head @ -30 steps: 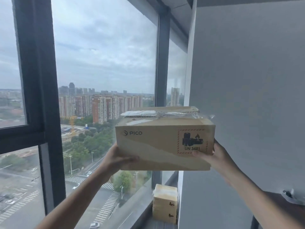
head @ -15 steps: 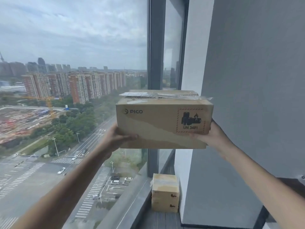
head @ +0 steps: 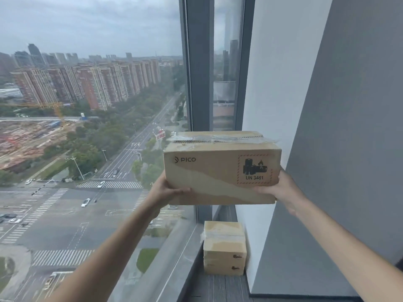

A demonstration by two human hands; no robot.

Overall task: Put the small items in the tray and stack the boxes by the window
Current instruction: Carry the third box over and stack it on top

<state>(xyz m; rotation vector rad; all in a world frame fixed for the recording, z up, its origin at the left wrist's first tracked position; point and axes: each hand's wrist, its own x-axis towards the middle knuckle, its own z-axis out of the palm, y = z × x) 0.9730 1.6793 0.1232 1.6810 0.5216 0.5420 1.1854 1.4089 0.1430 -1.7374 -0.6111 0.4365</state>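
I hold a brown cardboard box point(head: 220, 171) marked PICO, with a battery warning label, out in front of me at arm's length. My left hand point(head: 166, 190) grips its lower left corner and my right hand point(head: 281, 189) grips its lower right corner. The box is level, with clear tape across its top. Below it, on the floor in the narrow gap between window and wall, stands a stack of two smaller cardboard boxes point(head: 224, 249). The held box hangs well above that stack.
A floor-to-ceiling window point(head: 91, 127) with a dark frame post point(head: 197, 73) is on the left. A white and grey wall point(head: 327, 105) closes the right side. Dark floor boards point(head: 220, 288) run along the window sill.
The view has tilted down and turned right along the window. The box has come lower in view, closer above the floor stack. Both hands keep their grip.
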